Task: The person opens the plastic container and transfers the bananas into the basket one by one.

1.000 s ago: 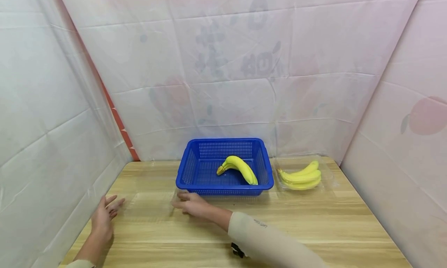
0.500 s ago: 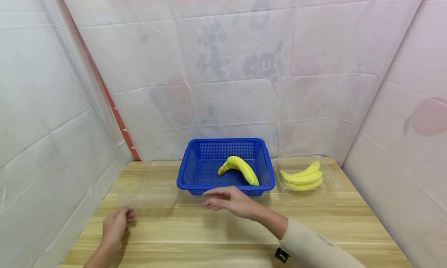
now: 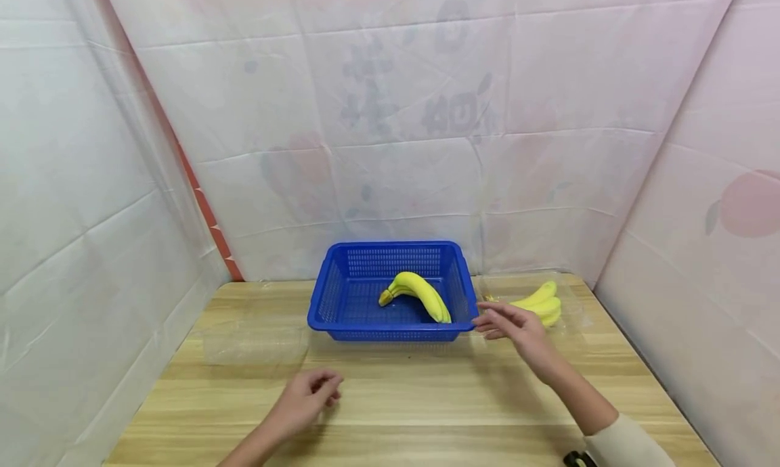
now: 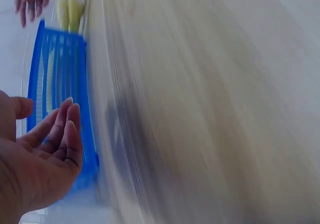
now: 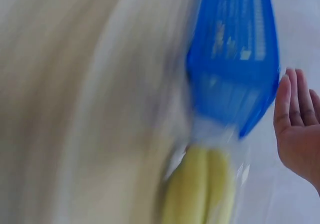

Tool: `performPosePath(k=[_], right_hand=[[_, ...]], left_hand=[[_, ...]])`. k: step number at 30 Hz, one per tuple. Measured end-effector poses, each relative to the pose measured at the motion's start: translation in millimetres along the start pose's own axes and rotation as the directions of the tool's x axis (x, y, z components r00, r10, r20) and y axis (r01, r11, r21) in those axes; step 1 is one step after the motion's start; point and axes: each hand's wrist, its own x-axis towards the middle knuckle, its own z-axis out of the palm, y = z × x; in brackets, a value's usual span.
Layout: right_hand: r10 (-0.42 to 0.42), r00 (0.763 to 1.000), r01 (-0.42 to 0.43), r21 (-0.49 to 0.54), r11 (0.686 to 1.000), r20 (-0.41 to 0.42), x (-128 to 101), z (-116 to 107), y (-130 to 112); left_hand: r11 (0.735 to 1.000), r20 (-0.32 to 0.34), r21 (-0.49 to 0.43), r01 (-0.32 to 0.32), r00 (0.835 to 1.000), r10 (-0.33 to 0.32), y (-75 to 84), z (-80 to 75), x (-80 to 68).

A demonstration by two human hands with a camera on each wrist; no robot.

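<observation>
My right hand (image 3: 518,331) hovers at the basket's right front corner, fingers extended and holding nothing. It partly covers a bunch of bananas (image 3: 542,301) lying in a clear plastic container (image 3: 569,304). Over the table in front of the basket is my left hand (image 3: 307,399), its fingers loosely bent with nothing in them. Between and behind both hands stands the blue plastic basket (image 3: 390,327), and another bunch of bananas (image 3: 423,294) rests inside it. In the right wrist view the bananas (image 5: 197,189) in the clear container show beside the basket (image 5: 230,94).
A second clear plastic container (image 3: 256,344) sits on the left of the wooden table (image 3: 426,413). White printed sheets (image 3: 390,176) hang behind the table and along both sides. A small black object (image 3: 579,459) is under the right sleeve.
My right hand has swept from the left container, past the basket's front, to its right corner. My left hand has left the clear container and moved right. The basket and both banana bunches stayed put.
</observation>
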Motion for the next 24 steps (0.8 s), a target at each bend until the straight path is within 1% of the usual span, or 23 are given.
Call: performPosePath(k=[1, 3, 5, 7, 9, 12, 16, 19, 21, 24], right_hand=[[0.002, 0.999, -0.003, -0.006, 1.0, -0.041, -2.7, -8.0, 4.8], [0.022, 0.993, -0.024, -0.014, 1.0, -0.113, -7.8, -21.8, 12.9], [0.04, 0.985, -0.046, -0.028, 0.999, -0.169, -12.4, -32.8, 19.7], [0.052, 0.976, -0.062, -0.039, 0.997, -0.211, -16.9, -41.6, 24.8], [0.062, 0.967, -0.077, -0.051, 0.996, -0.247, -20.7, -48.2, 28.0], [0.06, 0.956, -0.088, -0.086, 0.992, -0.288, -22.8, -53.7, 30.5], [0.034, 0.949, -0.091, -0.168, 0.982, -0.314, -22.2, -57.7, 31.3], [0.001, 0.94, -0.084, -0.23, 0.97, -0.341, -22.2, -61.4, 30.7], [-0.022, 0.927, -0.082, -0.259, 0.962, -0.373, -22.3, -65.0, 30.1], [-0.041, 0.895, -0.111, -0.311, 0.944, -0.444, -21.2, -72.8, 28.7]], left_hand=[[0.999, 0.037, 0.014, -0.036, 0.999, 0.036, 3.3, 4.9, 1.8], [0.995, 0.084, 0.039, -0.092, 0.992, 0.089, 7.4, 14.2, 5.9], [0.989, 0.107, 0.059, -0.135, 0.986, 0.128, 9.4, 22.4, 8.9], [0.985, 0.117, 0.072, -0.159, 0.982, 0.15, 10.3, 29.3, 11.5], [0.984, 0.122, 0.067, -0.166, 0.98, 0.157, 10.8, 35.2, 13.6], [0.986, 0.121, 0.048, -0.162, 0.98, 0.156, 10.4, 39.8, 15.9], [0.986, 0.116, 0.039, -0.163, 0.981, 0.157, 7.5, 42.4, 16.7], [0.986, 0.129, 0.028, -0.163, 0.979, 0.158, 4.8, 43.5, 16.4], [0.987, 0.138, 0.019, -0.16, 0.978, 0.156, 3.4, 44.1, 16.2], [0.989, 0.142, 0.012, -0.149, 0.979, 0.145, 4.1, 44.6, 16.2]])
